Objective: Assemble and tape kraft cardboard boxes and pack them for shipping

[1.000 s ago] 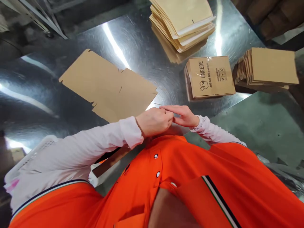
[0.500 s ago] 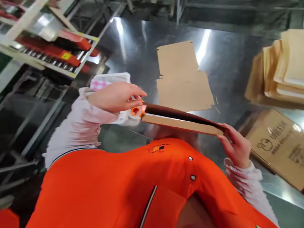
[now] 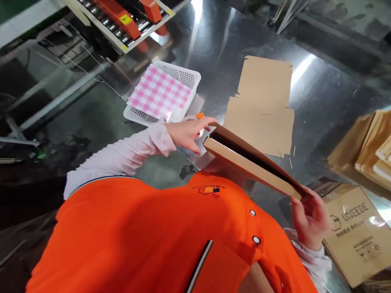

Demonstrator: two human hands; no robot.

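Observation:
A shallow brown cardboard box is held up in front of my chest, tilted down to the right, with a dark gap along its upper side. My right hand grips its right end, thumb on the near wall and fingers behind. At the left end, my left hand has thumb and fingers spread apart, fingertips at the far corner of the box. An orange and white object, partly hidden, lies behind my left hand. Beyond the box, a flat unfolded cardboard sheet rests on the metal table.
A white perforated basket holding pink checked sheets sits left on the table. A roller conveyor with orange parts stands farther left. To the right are a printed carton and stacked cardboard.
My view has turned, so the basket shows more fully. The box tilts more steeply down to the right. My left thumb has moved away from the box's flap, and the hand has spread.

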